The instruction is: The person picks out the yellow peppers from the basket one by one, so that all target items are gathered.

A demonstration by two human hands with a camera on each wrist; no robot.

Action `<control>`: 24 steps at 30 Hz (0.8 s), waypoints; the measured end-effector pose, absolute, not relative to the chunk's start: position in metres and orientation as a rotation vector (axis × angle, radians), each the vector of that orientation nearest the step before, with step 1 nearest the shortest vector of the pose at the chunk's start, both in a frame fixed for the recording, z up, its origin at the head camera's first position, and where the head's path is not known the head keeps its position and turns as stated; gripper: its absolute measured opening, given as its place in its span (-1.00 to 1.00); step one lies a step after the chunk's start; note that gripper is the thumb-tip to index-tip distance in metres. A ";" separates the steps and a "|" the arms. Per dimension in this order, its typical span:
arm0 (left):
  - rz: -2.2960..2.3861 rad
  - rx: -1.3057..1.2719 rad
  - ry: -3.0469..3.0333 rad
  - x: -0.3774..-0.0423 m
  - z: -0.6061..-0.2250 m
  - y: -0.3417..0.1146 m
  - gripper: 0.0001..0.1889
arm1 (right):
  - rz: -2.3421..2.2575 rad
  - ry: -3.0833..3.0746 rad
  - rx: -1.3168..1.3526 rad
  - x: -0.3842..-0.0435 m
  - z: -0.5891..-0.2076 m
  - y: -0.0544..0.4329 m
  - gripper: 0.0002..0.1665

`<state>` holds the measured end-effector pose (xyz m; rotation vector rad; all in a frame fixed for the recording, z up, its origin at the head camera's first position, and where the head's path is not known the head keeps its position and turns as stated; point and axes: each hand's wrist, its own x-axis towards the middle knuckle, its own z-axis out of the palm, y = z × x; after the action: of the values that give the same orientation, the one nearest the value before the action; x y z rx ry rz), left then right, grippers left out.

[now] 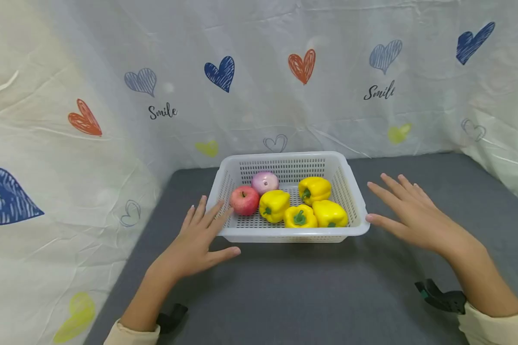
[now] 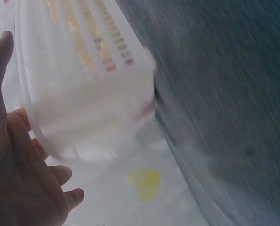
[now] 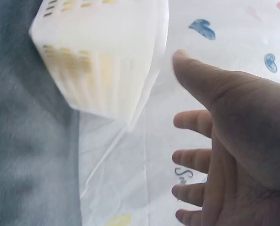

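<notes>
A white slotted plastic basket stands on the dark grey table. Inside, on the left, are a red apple and a purple onion. Several yellow bell peppers fill its middle and right. My left hand, fingers spread, is at the basket's left front corner; whether it touches the rim I cannot tell. Just off the right side, my right hand has its fingers extended and holds nothing. In the right wrist view a gap shows between the thumb and the basket wall.
The dark grey tabletop reaches back to a pale hanging sheet printed with hearts and "Smile". The sheet also runs along the left side. Dark straps sit at both wrists by the cream sleeves.
</notes>
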<state>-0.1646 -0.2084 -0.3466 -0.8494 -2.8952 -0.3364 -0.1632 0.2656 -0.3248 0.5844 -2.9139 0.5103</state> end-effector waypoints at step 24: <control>-0.298 -1.124 -2.591 -0.183 -0.350 -0.147 -0.50 | 0.574 -2.858 0.901 -0.197 -0.323 0.195 -0.41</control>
<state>-0.1831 -0.1468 -0.3499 -1.1241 -2.5906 -0.2976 -0.1967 0.1949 -0.3229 0.9006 -2.8579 0.5739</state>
